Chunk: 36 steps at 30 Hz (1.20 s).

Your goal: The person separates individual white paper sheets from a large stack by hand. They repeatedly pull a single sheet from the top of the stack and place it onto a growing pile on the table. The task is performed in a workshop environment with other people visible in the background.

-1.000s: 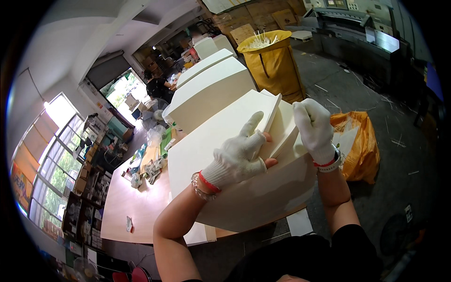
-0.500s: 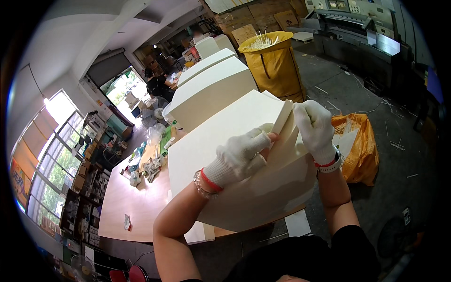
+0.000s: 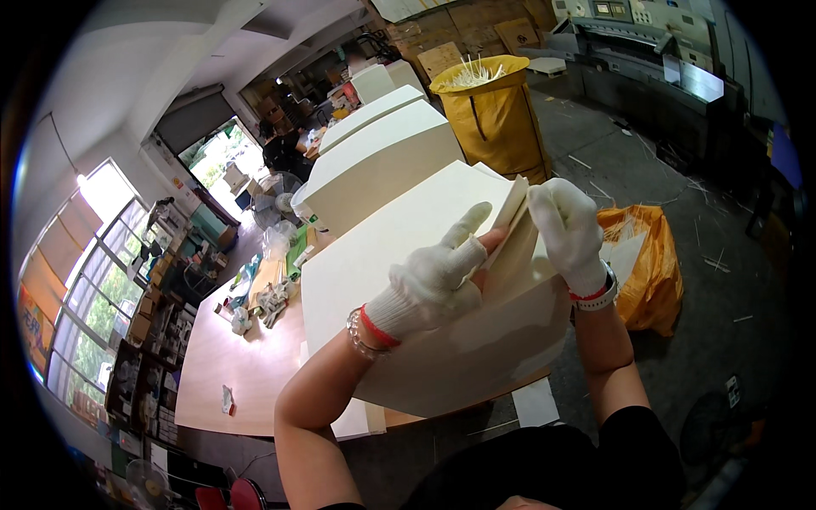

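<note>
Paper stack: large white pile (image 3: 382,229) at frame centre, its front side curving toward the lower centre; sheets (image 3: 512,246) at its right end are raised and fanned.
Left hand: white-gloved (image 3: 438,276), centre of frame; I read it as part open, one gloved finger stretched over the top of the pile, bare fingertips (image 3: 494,239) touching the raised sheets.
Right hand: white-gloved (image 3: 567,229), right of centre; closed in a fist on the edge of the raised sheets.
Wrists: beaded bracelet (image 3: 361,338) on the left, pale watch band (image 3: 602,293) on the right.
Table: pale wood (image 3: 225,365), lower left of centre; grey gloves (image 3: 272,303) lie on it near the pile.
Other piles: white stacks (image 3: 387,157), upper centre, behind the worked one.
Waste: yellow sack (image 3: 493,123) of white strips, upper right of centre; orange bag (image 3: 654,280) right of the right hand.
Background: co-worker (image 3: 279,153) and fan (image 3: 276,202) at upper left; I log a grey machine (image 3: 637,72) at upper right.
</note>
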### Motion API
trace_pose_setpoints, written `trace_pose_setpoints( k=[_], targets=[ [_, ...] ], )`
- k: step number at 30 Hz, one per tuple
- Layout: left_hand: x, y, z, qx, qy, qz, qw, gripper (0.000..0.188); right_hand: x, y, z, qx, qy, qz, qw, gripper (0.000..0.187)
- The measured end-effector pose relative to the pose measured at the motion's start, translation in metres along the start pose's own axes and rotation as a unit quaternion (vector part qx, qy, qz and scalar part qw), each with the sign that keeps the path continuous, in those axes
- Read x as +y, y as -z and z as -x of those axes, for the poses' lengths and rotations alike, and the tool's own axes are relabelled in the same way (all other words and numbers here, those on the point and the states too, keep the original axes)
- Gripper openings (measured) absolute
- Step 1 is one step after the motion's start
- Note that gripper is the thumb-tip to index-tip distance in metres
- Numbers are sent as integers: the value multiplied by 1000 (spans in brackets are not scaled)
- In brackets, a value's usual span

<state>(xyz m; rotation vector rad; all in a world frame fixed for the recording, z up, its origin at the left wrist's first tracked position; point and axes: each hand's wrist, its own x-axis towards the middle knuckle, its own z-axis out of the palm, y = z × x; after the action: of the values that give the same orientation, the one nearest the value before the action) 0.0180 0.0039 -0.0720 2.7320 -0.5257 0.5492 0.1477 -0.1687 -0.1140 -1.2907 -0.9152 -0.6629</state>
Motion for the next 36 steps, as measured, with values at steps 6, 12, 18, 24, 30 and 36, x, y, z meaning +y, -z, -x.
trace_pose_setpoints(
  k=[6, 12, 18, 24, 30, 36],
  targets=[
    [3, 13, -4, -55, -54, 9, 997, 56, 4, -1, 0, 7, 21, 24, 999, 22],
    [3, 2, 0, 2, -7, -19, 1000, 50, 3, -1, 0, 22, 19, 3, 1000, 22],
    [8, 7, -2, -19, 11, -16, 1000, 47, 0, -1, -1, 25, 15, -8, 1000, 24],
    [11, 7, -3, -16, -13, 0, 1000, 40, -1, 1, 1, 7, -17, 0, 1000, 25],
    [3, 7, -3, -44, 0, 3, 999, 35, 4, -1, 0, 28, 0, -16, 999, 28],
    [10, 9, -3, -10, -3, 23, 1000, 54, 5, 0, 1, 30, 1, -24, 999, 29]
  ],
)
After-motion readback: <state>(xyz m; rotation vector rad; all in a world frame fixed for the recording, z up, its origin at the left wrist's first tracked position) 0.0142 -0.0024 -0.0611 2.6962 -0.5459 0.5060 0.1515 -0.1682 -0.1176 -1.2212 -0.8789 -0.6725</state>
